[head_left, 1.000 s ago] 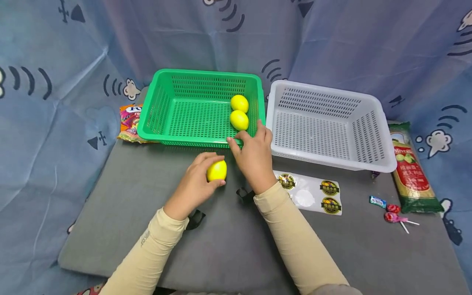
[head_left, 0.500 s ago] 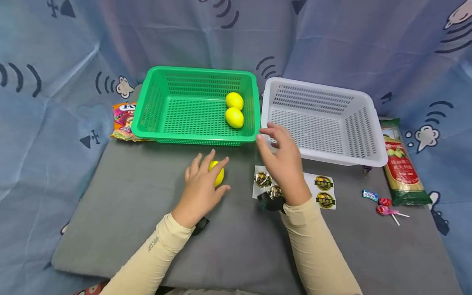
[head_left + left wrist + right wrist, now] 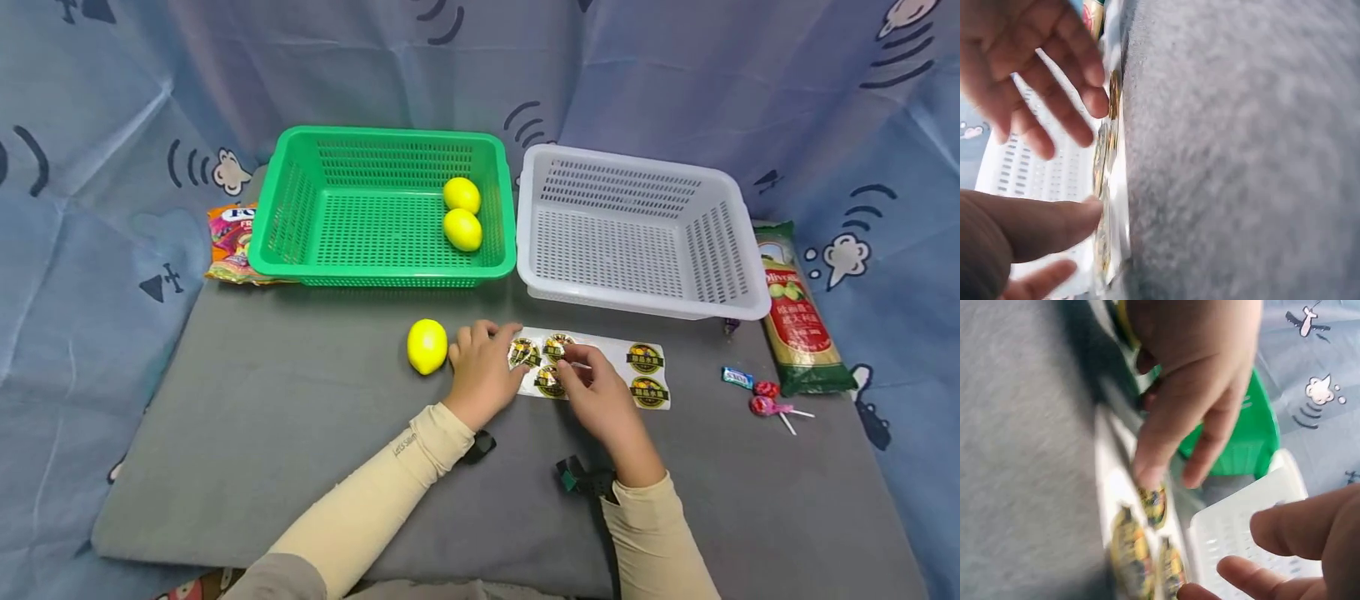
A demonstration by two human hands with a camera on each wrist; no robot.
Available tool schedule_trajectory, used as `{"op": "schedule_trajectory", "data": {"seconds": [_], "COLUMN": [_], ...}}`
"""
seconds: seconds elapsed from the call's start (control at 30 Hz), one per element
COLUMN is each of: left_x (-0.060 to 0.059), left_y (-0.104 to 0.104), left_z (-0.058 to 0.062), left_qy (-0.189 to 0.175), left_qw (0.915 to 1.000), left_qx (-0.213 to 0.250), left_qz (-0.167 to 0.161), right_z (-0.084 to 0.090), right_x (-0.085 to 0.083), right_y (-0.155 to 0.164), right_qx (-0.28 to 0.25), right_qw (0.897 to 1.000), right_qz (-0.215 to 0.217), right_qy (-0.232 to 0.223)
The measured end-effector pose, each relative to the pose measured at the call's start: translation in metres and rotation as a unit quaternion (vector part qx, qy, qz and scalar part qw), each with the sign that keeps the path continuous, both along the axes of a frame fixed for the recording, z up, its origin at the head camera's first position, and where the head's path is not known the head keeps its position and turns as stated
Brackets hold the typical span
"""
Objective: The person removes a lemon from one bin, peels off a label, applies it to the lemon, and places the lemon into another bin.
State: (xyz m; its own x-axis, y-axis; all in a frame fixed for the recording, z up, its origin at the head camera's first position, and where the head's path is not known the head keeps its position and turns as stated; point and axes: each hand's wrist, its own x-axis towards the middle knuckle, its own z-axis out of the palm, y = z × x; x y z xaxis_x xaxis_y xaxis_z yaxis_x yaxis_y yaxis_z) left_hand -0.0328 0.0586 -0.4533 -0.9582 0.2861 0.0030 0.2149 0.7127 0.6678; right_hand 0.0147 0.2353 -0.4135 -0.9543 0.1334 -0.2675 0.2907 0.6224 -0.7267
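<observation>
A white sticker sheet (image 3: 611, 367) with round gold-and-black labels lies on the grey mat (image 3: 300, 433). My left hand (image 3: 487, 350) presses its left end with straight fingers. My right hand (image 3: 577, 371) touches a label near the sheet's middle with its fingertips, fingers loosely spread. In the left wrist view the sheet (image 3: 1107, 187) runs edge-on under both hands. The right wrist view shows a left fingertip (image 3: 1147, 472) down on the sheet (image 3: 1125, 537). One lemon (image 3: 427, 346) lies free on the mat just left of my left hand. Two lemons (image 3: 462, 229) sit in the green basket (image 3: 300, 267).
An empty white basket (image 3: 645, 300) stands right of the green one. A snack bag (image 3: 228, 242) lies at the far left. A green-and-red packet (image 3: 798, 308), a small candy (image 3: 737, 377) and lollipops (image 3: 768, 406) lie at the right. Blue printed cloth surrounds the mat.
My left hand let go of the lemon and moved right onto the sheet. My right hand left the green basket's rim and came back down onto the stickers.
</observation>
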Motion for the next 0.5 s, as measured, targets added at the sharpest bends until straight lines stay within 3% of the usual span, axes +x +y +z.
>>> {"op": "schedule_trajectory", "data": {"seconds": [0.13,0.27,0.5], "left_x": [-0.0057,-0.007,-0.0099], "left_y": [0.0021,0.0026,-0.0016], "left_z": [-0.0016,-0.0004,0.0055], "left_qy": [-0.028,-0.057,-0.176], "left_qw": [0.9965,0.9864,0.9615], "left_qx": [0.078,0.153,0.211], "left_qz": [-0.015,-0.016,0.005], "right_z": [-0.0061,-0.0058,-0.0119], "right_x": [0.0001,0.0016,0.0025], "right_y": [0.0032,0.0043,0.0032], "right_qx": [0.006,-0.002,-0.024], "right_qw": [1.0,1.0,1.0], "right_qz": [0.002,0.001,0.005], "right_qy": [-0.007,-0.013,0.001]}}
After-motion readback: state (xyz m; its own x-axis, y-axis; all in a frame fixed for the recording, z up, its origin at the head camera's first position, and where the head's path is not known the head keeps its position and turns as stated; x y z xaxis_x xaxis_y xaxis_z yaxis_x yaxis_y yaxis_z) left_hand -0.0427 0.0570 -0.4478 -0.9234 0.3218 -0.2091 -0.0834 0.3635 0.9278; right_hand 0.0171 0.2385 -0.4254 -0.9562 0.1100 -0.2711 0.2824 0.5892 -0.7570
